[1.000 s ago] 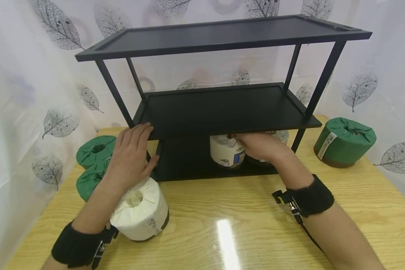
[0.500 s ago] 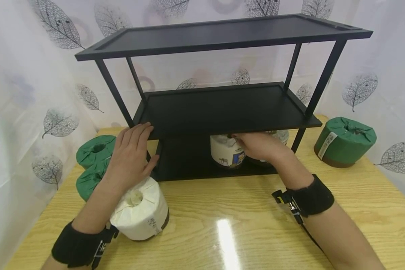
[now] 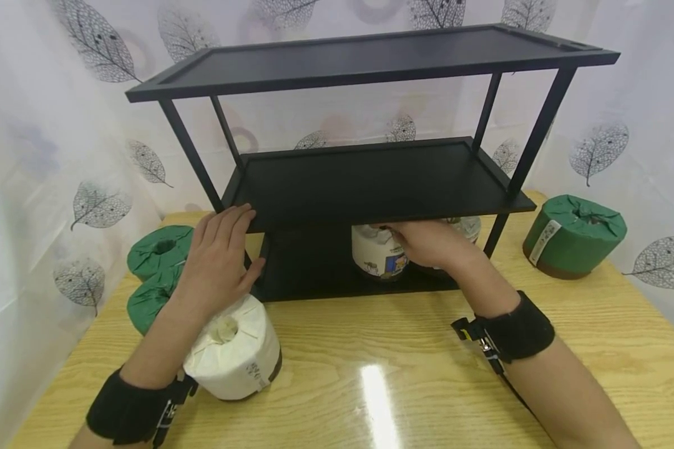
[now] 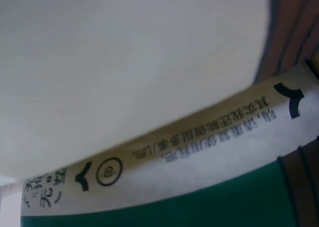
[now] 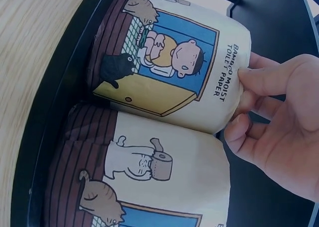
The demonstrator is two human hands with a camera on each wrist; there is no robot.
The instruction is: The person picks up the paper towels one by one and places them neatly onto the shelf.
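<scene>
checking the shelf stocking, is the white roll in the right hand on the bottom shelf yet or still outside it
On it. The white roll stands upright on the bottom shelf, beside a second roll; the right hand grips its top.

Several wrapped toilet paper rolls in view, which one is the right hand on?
The white cartoon-printed roll on the rack's bottom shelf, gripped at its top by the right hand. A second roll sits beside it untouched; the other white roll and the green ones stand on the table.
</scene>
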